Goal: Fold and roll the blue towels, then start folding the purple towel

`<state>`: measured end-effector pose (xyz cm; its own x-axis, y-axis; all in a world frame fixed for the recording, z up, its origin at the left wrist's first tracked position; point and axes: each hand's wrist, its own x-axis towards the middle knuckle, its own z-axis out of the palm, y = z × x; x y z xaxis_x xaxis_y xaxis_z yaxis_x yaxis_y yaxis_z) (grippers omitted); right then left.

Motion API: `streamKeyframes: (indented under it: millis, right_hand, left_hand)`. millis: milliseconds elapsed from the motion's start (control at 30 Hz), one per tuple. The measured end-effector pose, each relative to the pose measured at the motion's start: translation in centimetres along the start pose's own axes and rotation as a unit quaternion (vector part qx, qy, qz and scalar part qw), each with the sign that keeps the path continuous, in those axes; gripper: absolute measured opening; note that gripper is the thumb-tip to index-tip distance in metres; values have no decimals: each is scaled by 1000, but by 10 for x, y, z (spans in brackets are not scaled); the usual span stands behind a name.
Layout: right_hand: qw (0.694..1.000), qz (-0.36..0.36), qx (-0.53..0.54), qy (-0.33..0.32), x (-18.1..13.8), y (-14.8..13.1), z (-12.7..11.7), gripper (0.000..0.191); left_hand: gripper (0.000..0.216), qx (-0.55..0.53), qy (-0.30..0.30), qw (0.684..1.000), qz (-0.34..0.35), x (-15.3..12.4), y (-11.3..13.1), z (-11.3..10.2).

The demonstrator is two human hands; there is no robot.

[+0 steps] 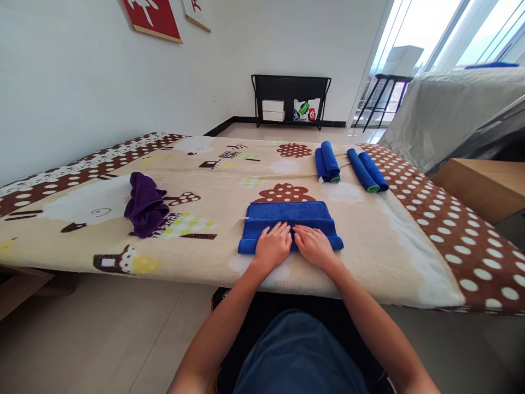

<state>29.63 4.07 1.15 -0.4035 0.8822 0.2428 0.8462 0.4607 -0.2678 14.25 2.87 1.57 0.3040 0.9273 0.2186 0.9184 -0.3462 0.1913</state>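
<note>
A blue towel (287, 216) lies folded into a wide strip near the front edge of the bed. My left hand (273, 246) and my right hand (314, 245) rest side by side on its near edge, palms down, fingers flat and slightly spread. Neither hand grips anything.
A crumpled purple towel (145, 205) lies to the left on the patterned blanket (205, 180). Two pairs of rolled blue towels (327, 162) (368, 171) sit at the far right. A black rack (291, 101) stands by the wall; a covered object (451, 115) and wooden surface (479, 180) are to the right.
</note>
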Motion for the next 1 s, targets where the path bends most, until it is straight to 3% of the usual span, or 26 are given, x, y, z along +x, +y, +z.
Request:
streamKeyframes:
  millis: [233, 367, 433, 500, 600, 667, 833, 1000]
  right_hand:
    - [992, 113, -49, 10, -15, 61, -19, 41]
    - [985, 142, -93, 15, -24, 68, -21, 41]
    - [984, 137, -107, 30, -23, 54, -17, 42]
    - [991, 96, -91, 36, -17, 34, -12, 43]
    - [999, 13, -41, 1, -3, 7, -2, 42]
    - [999, 2, -29, -20, 8, -1, 3, 41]
    - [997, 50, -40, -30, 21, 20, -1, 41]
    - [990, 122, -64, -22, 6, 56, -15, 42]
  left_hand:
    - [40, 32, 43, 990, -131, -16, -41, -13]
    - [40, 89, 69, 979, -170, -27, -48, -23]
    - [41, 93, 68, 983, -142, -24, -39, -22]
    - [43, 60, 38, 995, -71, -17, -25, -18]
    - [46, 7, -35, 999, 21, 0, -5, -9]
    - [48, -3, -62, 998, 32, 9, 0, -4]
    - [48, 6, -46, 998, -46, 14, -24, -5]
    - [46, 55, 5, 986, -155, -7, -66, -17]
